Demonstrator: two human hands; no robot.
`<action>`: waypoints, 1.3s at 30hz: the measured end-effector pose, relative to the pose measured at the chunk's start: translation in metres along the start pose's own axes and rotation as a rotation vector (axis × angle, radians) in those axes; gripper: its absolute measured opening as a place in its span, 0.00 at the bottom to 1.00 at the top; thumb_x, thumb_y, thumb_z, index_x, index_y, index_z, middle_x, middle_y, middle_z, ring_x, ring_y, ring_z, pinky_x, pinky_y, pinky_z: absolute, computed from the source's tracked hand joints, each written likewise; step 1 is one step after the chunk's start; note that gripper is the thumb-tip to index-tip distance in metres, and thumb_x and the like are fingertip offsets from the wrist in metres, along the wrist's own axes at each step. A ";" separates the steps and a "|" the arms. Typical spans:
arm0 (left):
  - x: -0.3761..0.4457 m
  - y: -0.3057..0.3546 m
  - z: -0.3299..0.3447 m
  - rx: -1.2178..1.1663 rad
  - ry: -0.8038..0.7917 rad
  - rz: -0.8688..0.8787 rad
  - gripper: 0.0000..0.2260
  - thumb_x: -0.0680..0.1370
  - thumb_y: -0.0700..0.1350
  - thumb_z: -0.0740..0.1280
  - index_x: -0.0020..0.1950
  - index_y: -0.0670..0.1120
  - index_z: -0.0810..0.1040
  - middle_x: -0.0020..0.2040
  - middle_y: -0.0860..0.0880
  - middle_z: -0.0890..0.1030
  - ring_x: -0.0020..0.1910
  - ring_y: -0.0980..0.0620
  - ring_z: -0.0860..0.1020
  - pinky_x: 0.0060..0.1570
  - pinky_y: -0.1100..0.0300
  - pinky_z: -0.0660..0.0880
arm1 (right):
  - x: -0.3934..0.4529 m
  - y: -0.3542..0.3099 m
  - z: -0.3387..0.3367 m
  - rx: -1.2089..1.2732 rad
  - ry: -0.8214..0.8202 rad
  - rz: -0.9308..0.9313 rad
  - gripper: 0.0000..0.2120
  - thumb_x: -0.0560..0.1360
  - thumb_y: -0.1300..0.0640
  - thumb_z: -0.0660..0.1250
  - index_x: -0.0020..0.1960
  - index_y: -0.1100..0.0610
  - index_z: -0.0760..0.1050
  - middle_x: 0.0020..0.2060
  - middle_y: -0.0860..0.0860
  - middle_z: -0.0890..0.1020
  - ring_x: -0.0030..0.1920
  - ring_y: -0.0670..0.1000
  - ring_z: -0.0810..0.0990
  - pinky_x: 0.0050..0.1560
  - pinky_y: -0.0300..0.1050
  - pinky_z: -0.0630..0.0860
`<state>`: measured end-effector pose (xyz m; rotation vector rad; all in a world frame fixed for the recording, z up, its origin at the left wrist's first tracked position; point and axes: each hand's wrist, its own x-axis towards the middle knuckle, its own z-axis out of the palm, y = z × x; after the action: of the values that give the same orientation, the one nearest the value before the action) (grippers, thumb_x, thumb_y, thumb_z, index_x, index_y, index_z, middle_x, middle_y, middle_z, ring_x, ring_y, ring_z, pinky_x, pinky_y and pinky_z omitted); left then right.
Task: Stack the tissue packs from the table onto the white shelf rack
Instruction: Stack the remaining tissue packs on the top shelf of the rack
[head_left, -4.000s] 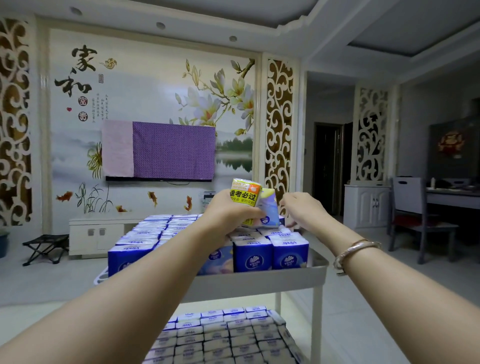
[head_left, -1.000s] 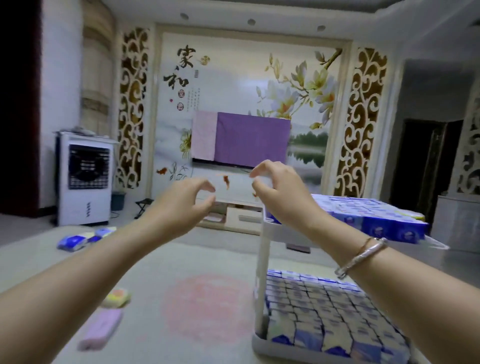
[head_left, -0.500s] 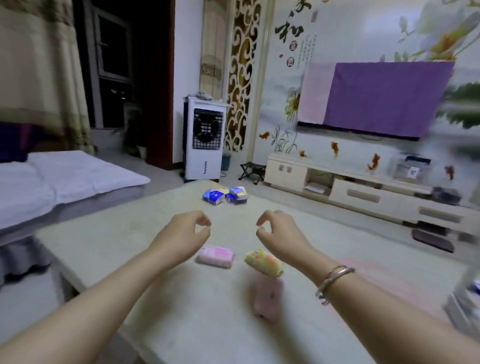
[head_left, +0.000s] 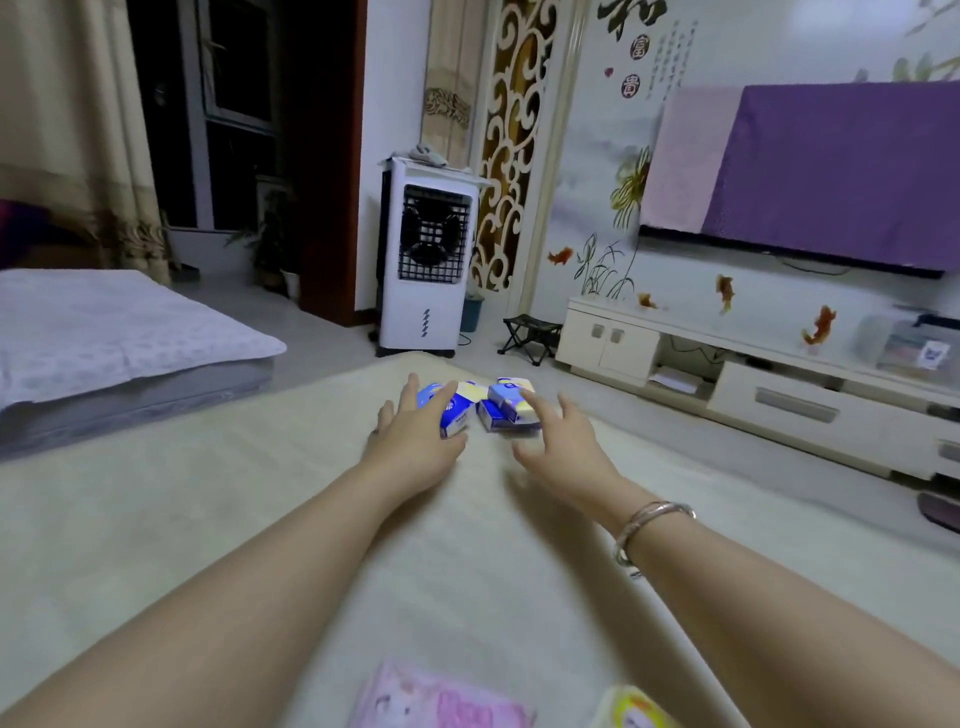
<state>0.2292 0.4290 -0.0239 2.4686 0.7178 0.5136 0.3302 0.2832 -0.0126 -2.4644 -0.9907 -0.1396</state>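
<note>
My left hand (head_left: 415, 447) lies over a blue-and-white tissue pack (head_left: 453, 410) near the far edge of the pale cream desk (head_left: 218, 519), fingers straight, grip released, nothing clasped. My right hand (head_left: 563, 447), a metal bangle (head_left: 647, 525) on its wrist, reaches with spread fingers to two more blue-and-yellow packs (head_left: 506, 408) stacked just beside, grip released too. Their print is too blurred to read. At the near edge lie a pink pack (head_left: 441, 701) and a yellow pack (head_left: 631, 712).

the far tissue packs (head_left: 457, 410) are blue and white, one topped pale yellow. the near pack (head_left: 441, 701) is pink with a cartoon print; the table (head_left: 208, 519) is cream.
</note>
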 end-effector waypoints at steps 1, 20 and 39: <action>0.012 -0.006 0.006 0.057 -0.003 -0.013 0.28 0.78 0.58 0.59 0.76 0.63 0.52 0.79 0.50 0.43 0.76 0.39 0.50 0.72 0.47 0.55 | 0.017 0.001 0.007 0.001 0.023 -0.007 0.31 0.76 0.48 0.62 0.76 0.44 0.54 0.77 0.58 0.51 0.76 0.58 0.51 0.73 0.54 0.59; -0.065 0.013 -0.020 -0.516 -0.057 -0.009 0.25 0.65 0.57 0.78 0.56 0.56 0.71 0.58 0.50 0.72 0.50 0.57 0.77 0.40 0.66 0.72 | -0.079 0.017 -0.034 -0.102 -0.208 -0.052 0.21 0.74 0.57 0.59 0.65 0.45 0.69 0.56 0.55 0.75 0.59 0.58 0.71 0.57 0.48 0.70; -0.341 0.337 -0.133 -0.919 -0.550 0.352 0.14 0.75 0.47 0.70 0.58 0.43 0.76 0.51 0.41 0.81 0.46 0.46 0.80 0.44 0.54 0.81 | -0.394 -0.010 -0.407 0.216 0.251 0.057 0.06 0.72 0.62 0.66 0.45 0.54 0.73 0.39 0.52 0.80 0.39 0.51 0.76 0.41 0.45 0.72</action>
<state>0.0258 0.0351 0.2020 1.7050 -0.1760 0.1839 0.0678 -0.1468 0.2457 -2.2108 -0.7842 -0.2990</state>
